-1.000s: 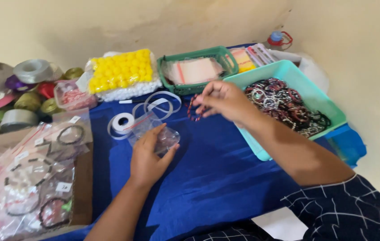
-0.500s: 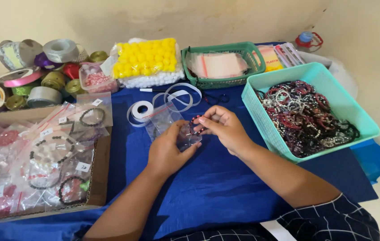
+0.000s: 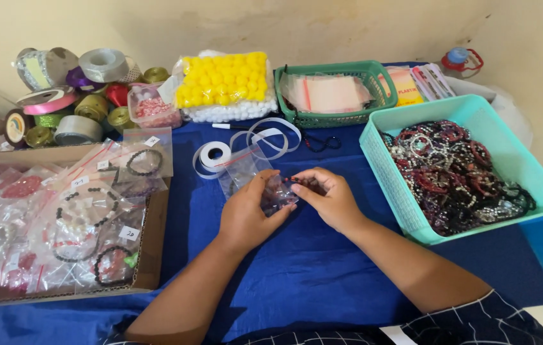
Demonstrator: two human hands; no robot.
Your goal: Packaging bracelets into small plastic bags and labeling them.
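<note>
We see both hands meet over a blue cloth-covered tabletop (image 3: 322, 275). The left hand (image 3: 246, 214) curls around a small clear crinkly plastic zip bag (image 3: 279, 195), thumb and fingers pressing its glossy film. The right hand (image 3: 329, 198) pinches a dark red beaded bracelet (image 3: 295, 181) at the bag's mouth; fingertips of the two hands nearly touch. How far the beads sit inside, we cannot tell.

Just beyond the hands: more clear flat bags (image 3: 241, 167) and a loose coil of white satin ribbon (image 3: 246, 144). To the right of the right hand, a turquoise plastic latticed basket (image 3: 412, 211) heaped with glossy round-beaded bracelets in red, black and silver. Further beyond, a green plastic mesh basket (image 3: 297, 118) holding flat transparent sleeves, and a bag of yellow fuzzy pompoms (image 3: 223, 80). To the left of the left hand, a shallow brown cardboard tray (image 3: 153, 249) filled with bagged bracelets; past it, metallic ribbon spools (image 3: 73, 102) in pink, silver and gold.

Against half a second earlier: hands sit in the same place, closer together, the right hand's fingers now bent over the bag's opening. A second earlier the right hand was stretched toward the turquoise basket while the left alone held the bag; it has since come back to the bag.
</note>
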